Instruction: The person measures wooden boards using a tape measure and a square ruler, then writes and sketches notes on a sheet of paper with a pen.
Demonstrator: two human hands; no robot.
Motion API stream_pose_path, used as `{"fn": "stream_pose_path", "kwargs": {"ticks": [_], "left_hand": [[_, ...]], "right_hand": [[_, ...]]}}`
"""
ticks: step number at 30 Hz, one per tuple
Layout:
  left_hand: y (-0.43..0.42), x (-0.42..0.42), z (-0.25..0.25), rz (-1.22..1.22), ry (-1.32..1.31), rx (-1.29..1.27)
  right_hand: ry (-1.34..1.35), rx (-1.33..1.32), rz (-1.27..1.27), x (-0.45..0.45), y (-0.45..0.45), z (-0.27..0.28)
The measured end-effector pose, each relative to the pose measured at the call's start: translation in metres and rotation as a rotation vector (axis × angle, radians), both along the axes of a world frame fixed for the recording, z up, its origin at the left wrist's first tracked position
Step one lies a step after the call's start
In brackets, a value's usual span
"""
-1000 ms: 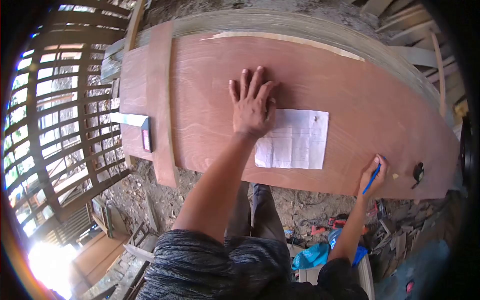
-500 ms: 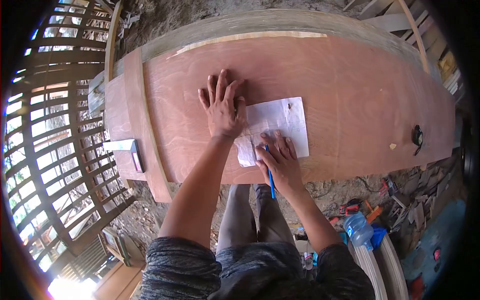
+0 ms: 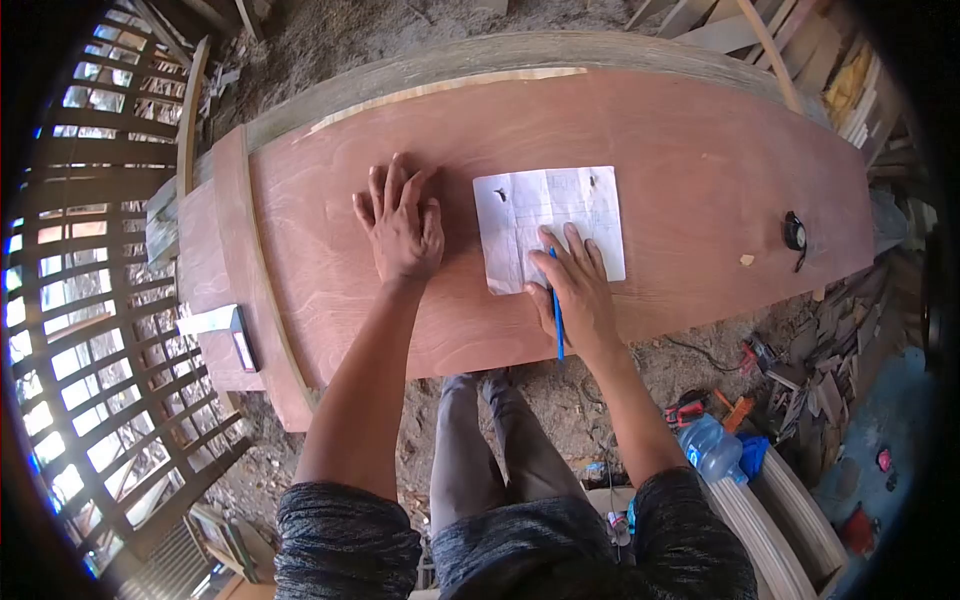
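My left hand [image 3: 403, 222] lies on the reddish plywood sheet [image 3: 360, 320] with its fingers spread, left of a creased white paper [image 3: 510, 225] and apart from it. My right hand [image 3: 578, 295] rests on the paper's lower right part, fingers stretched over it. A slim blue pencil [image 3: 559, 325] is held between the thumb and fingers of that hand, its rear end pointing toward my body. Faint lines and small dark marks show on the paper. The pencil's tip is hard to make out by the fingers.
A wooden strip [image 3: 250, 250] crosses the sheet's left end, with a handsaw [image 3: 240, 340] beside it. A black tape measure [image 3: 795, 233] lies at the right. Below right are a water bottle [image 3: 712, 450] and scrap wood [image 3: 835, 375] on the ground.
The paper has moved away from my body, clear of my left hand, with my right hand and the pencil going along. The head view has shifted and turned slightly.
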State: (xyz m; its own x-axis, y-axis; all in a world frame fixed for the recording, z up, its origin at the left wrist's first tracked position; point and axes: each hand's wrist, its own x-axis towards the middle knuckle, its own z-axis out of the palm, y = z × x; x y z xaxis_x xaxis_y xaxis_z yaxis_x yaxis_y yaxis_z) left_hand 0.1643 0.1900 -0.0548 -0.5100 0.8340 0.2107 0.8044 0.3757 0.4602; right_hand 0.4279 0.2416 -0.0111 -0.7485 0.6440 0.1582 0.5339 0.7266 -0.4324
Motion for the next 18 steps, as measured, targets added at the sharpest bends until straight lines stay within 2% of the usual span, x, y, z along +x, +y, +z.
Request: {"fn": "stream_pose_path", "kwargs": {"ticks": [5,9,10,11,12,13,15,17,18], "left_hand": [[-0.001,-0.005,-0.006,-0.003,-0.019,0.022],[-0.019,-0.002,0.01,-0.074,-0.245,0.34],[-0.038,-0.002,0.022,-0.143,-0.243,0.38],[-0.056,0.007,0.013,-0.12,-0.249,0.449],[-0.082,0.024,0.037,-0.077,-0.334,0.417],[-0.118,0.032,0.03,-0.137,-0.278,0.489],[-0.188,0.066,0.05,-0.115,-0.292,0.38],[-0.262,0.104,0.041,-0.131,-0.336,0.299],[-0.301,0.123,0.038,-0.145,-0.424,0.135]], "right_hand": [[0.046,0.059,-0.022,-0.012,0.023,0.001],[0.179,0.011,-0.023,-0.009,0.024,0.014],[0.186,0.002,-0.028,-0.007,0.016,0.022],[0.197,-0.013,-0.024,-0.002,0.005,0.029],[0.195,-0.037,-0.027,0.004,-0.007,0.032],[0.183,-0.062,-0.025,0.013,-0.02,0.031],[0.206,-0.037,0.043,0.027,-0.041,0.021],[0.176,-0.021,0.088,0.033,-0.06,0.018],[0.162,-0.002,0.095,0.029,-0.064,0.018]]}}
